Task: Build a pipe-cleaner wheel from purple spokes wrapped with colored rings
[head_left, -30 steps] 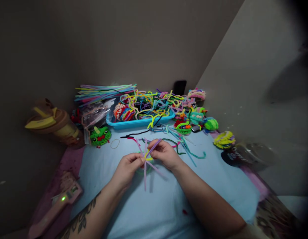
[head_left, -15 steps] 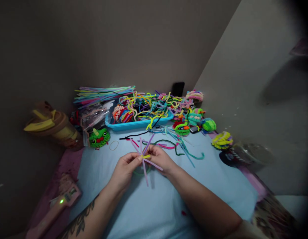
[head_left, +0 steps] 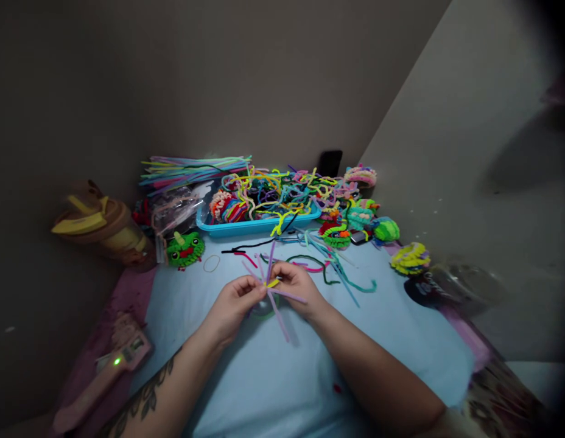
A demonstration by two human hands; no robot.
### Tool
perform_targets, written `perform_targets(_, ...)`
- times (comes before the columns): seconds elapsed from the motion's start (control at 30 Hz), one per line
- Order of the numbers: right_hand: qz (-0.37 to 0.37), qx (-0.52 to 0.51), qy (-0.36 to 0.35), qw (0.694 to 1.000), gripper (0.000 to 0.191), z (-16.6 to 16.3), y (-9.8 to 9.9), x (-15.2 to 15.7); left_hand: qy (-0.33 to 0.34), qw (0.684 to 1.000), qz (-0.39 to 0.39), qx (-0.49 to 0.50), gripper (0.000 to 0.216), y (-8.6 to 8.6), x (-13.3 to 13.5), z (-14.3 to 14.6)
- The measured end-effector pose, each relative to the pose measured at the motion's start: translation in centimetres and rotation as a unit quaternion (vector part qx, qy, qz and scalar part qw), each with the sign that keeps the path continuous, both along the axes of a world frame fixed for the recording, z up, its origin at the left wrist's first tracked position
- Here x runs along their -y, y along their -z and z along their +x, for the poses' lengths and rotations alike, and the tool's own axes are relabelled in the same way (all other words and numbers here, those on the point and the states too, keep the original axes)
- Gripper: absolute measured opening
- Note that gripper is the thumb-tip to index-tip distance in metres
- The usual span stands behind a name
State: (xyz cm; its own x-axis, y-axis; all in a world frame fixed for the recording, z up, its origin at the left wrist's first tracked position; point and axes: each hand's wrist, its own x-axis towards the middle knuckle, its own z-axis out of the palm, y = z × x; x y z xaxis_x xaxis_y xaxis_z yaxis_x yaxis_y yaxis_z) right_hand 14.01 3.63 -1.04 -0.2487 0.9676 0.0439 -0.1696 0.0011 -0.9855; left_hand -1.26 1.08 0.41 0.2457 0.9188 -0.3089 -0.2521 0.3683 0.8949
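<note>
Between my hands is a star-shaped bunch of purple pipe cleaners [head_left: 279,316], its arms fanning out from a centre with a short yellow piece [head_left: 273,283]. My left hand [head_left: 239,301] pinches it near the centre from the left, thumb on top. From the right, the bent fingers of my right hand [head_left: 297,283] close on the bunch beside the yellow piece; their tips are partly hidden. Just beyond my hands, loose pipe cleaners in dark green, pink [head_left: 249,260], black and teal [head_left: 350,286] lie on the light blue cloth [head_left: 273,389].
A blue tray [head_left: 246,229] heaped with tangled pipe cleaners stands behind. Straight pipe cleaners [head_left: 195,170] lie at back left, near a green fuzzy figure [head_left: 185,249] and a brown cup [head_left: 109,228]. A pink glue gun [head_left: 113,371] lies left, a clear container [head_left: 460,283] right.
The purple bunch has turned slightly in my fingers: its lower arm now points more to the right and an upper arm stands more upright. Both hands keep their hold.
</note>
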Motion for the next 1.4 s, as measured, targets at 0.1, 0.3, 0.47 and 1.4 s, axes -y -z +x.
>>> perform_targets(0.1, -0.003, 0.003, 0.001, 1.0, 0.026, -0.1, -0.1, 0.2, -0.007, 1.0, -0.007, 0.005, 0.029, -0.1, 0.0, 0.1)
perform_targets(0.3, 0.043, 0.016, 0.032, 0.998, 0.023, -0.4, 0.3, 0.9, -0.041, 0.999, -0.007, 0.022, 0.03, -0.1, 0.1, 0.4)
perform_targets(0.47, 0.103, 0.027, 0.037, 0.994, 0.015, -0.5, 0.4, 1.3, -0.031, 0.998, -0.011, 0.052, 0.026, 0.0, 0.1, 0.3)
perform_targets(1.4, 0.01, -0.013, 0.057, 0.998, 0.017, -1.4, 1.2, 1.1, -0.068, 0.993, 0.094, 0.006, 0.015, 0.8, 0.0, 0.1)
